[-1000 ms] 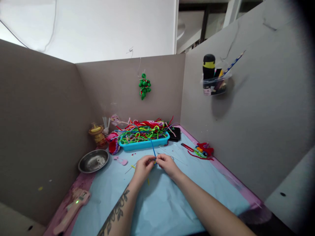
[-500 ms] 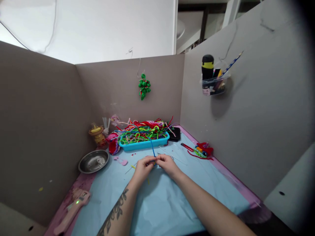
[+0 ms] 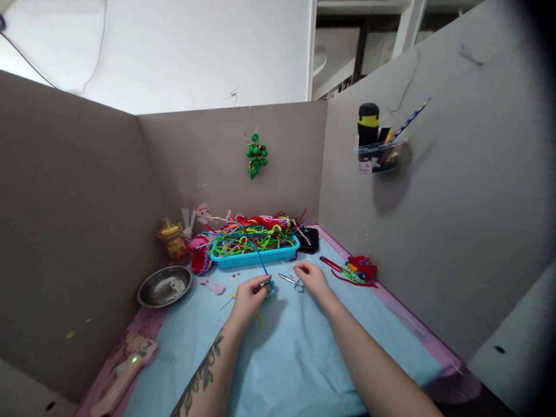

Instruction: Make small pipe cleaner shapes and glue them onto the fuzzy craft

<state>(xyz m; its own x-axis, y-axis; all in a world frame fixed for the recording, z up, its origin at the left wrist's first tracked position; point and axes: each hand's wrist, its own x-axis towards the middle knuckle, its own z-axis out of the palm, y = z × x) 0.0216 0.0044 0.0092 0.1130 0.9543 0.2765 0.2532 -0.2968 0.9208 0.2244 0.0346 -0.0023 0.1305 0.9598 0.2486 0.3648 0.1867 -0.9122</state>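
Observation:
My left hand [image 3: 252, 295] pinches a small blue pipe-cleaner piece [image 3: 270, 288] over the middle of the table. A long blue pipe cleaner [image 3: 261, 260] rises from it toward the tray, and a yellow pipe cleaner [image 3: 260, 322] shows below the hand. Off to the right, my right hand [image 3: 313, 281] has its fingertips drawn together close to the table; what they hold, if anything, is too small to make out. Small metal scissors [image 3: 290, 281] lie just left of the right hand, between both hands.
A blue tray [image 3: 256, 258] heaped with pipe cleaners stands at the back. To the left are a metal bowl [image 3: 150, 292] with small clear bits and a pink glue gun [image 3: 130, 370]. A red cutter [image 3: 330, 264] and a colourful pipe-cleaner figure [image 3: 360, 270] lie on the right.
My right hand has let go of the blue piece and moved right, past the scissors, which now show. My left hand keeps hold of the piece; the blue pipe cleaner leans further left.

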